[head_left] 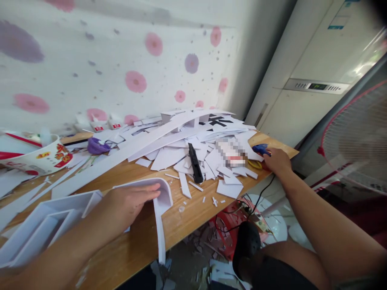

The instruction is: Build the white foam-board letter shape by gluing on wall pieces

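Observation:
My left hand (pixel 133 201) lies over a white foam-board piece (pixel 165 191) with a curved end, near the table's front edge. Its fingers are straight and close together across the top of the piece; the thumb is hidden. Left of it stands a white foam-board box shape (pixel 45 219) with stepped walls. At the table's right end, my right hand (pixel 277 161) has its fingers closed on a small blue tool (pixel 260 149), mostly covered by the hand. A yellow loop (pixel 254 164) sits just beside these fingers. Between the hands lies a black utility knife (pixel 195 163).
White offcuts (pixel 169 157) and long strips cover the back of the wooden table (pixel 178 225). A paper tub (pixel 39 159), purple bundle (pixel 98 146) and small bottles stand left. A black cord (pixel 263 193) hangs off the right edge. A fan (pixel 356 137) and refrigerator (pixel 305 72) stand right.

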{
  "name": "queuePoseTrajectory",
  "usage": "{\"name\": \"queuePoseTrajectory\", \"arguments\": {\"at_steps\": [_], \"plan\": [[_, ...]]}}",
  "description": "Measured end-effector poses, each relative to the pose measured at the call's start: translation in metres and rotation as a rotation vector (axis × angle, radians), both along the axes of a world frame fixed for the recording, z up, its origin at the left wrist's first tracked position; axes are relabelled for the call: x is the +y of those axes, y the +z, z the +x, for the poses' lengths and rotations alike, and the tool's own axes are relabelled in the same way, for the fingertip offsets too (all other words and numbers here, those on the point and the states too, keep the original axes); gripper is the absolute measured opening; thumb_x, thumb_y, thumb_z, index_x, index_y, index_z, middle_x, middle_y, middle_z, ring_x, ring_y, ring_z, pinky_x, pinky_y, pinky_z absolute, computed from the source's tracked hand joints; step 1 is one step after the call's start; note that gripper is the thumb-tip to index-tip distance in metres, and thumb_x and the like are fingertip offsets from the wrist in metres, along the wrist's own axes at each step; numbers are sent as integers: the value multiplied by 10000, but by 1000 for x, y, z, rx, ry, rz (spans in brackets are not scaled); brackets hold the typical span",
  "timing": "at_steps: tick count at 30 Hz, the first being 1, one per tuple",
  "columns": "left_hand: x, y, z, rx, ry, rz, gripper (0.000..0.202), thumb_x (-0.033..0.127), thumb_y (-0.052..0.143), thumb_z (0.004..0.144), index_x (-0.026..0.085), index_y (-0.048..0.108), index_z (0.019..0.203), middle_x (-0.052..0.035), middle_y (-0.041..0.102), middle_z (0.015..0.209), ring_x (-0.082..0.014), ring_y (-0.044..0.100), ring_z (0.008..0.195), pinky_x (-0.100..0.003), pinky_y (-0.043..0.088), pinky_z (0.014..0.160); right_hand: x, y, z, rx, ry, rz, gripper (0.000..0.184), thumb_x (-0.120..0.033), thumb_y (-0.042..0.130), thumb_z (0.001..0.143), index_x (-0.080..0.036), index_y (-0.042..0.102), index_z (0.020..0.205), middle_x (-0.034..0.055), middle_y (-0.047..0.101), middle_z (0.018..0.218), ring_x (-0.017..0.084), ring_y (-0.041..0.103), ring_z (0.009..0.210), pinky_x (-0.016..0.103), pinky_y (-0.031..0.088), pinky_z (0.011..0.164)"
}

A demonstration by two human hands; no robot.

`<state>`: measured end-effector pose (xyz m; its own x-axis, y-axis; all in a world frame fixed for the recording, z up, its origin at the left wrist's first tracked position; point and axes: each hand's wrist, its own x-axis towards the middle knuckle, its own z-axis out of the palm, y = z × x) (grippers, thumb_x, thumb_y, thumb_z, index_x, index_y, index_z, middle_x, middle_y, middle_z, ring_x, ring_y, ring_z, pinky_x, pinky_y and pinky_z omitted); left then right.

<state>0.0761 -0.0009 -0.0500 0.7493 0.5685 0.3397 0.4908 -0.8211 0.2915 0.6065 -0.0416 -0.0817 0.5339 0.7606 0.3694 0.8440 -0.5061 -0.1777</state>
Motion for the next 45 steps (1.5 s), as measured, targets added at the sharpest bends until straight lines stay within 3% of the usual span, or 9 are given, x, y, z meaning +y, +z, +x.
{"name": "queuePoseTrajectory", "arguments": {"at_steps": [10,14,16,19,27,31,36,40,45], "plan": [[-2,0,-1,3,-4,11,369,194,445,878,334,705,1100,33,666,1194,-198,688,1019,-350,569,918,-3,5,-64,-18,233,105,304,-288,514,844,-82,703,963,168,692,935,260,635,846,367,481,773],[-9,9,3,48,-20,30,374,153,434,875,290,714,1081,14,666,1192,-178,685,1025,-326,564,930,6,21,-138,15,630,95,293,-236,549,855,-237,677,1120,51,656,1140,179,617,991,289,483,854],[-12,14,5,48,-6,24,361,154,432,878,269,724,1058,3,667,1190,-180,681,1034,-330,556,947,14,27,-174,-134,952,-5,462,-99,482,855,-283,606,1260,69,584,1265,203,581,1081,316,485,844],[-15,18,9,69,14,12,358,147,423,888,240,727,1053,-9,674,1181,-178,673,1052,-332,544,970,29,29,-208,-308,1009,-133,610,-11,486,785,-348,585,1285,78,489,1376,251,579,1080,297,485,718],[-14,16,7,43,-23,58,348,91,454,865,183,733,1052,-39,687,1167,-187,680,1038,-305,555,955,46,13,-210,-306,1036,-166,373,-132,484,837,-243,619,1166,66,507,1394,248,624,1018,295,467,674],[-15,16,7,48,-41,89,358,65,440,863,166,735,1040,-50,696,1154,-174,685,1028,-286,555,949,37,26,-206,-75,966,0,245,-209,559,792,-181,590,1033,95,671,1122,229,665,806,322,476,632],[-14,14,8,33,-47,82,340,79,466,860,175,733,1048,-49,697,1153,-184,686,1027,-300,564,939,2,70,-208,450,790,542,226,-255,705,702,-238,563,876,57,684,895,193,624,651,337,487,577],[-14,13,8,52,-33,42,352,85,458,865,190,728,1064,-39,687,1176,-195,674,1054,-331,558,957,-27,91,-224,943,1064,453,156,-137,694,680,-221,572,727,55,716,906,168,624,580,310,486,485],[-15,14,8,48,-12,18,348,100,463,870,215,726,1067,-24,683,1184,-198,672,1062,-357,548,973,-32,82,-249,1133,953,358,294,-113,713,661,-243,544,863,1,692,734,146,581,495,278,455,407]]}}
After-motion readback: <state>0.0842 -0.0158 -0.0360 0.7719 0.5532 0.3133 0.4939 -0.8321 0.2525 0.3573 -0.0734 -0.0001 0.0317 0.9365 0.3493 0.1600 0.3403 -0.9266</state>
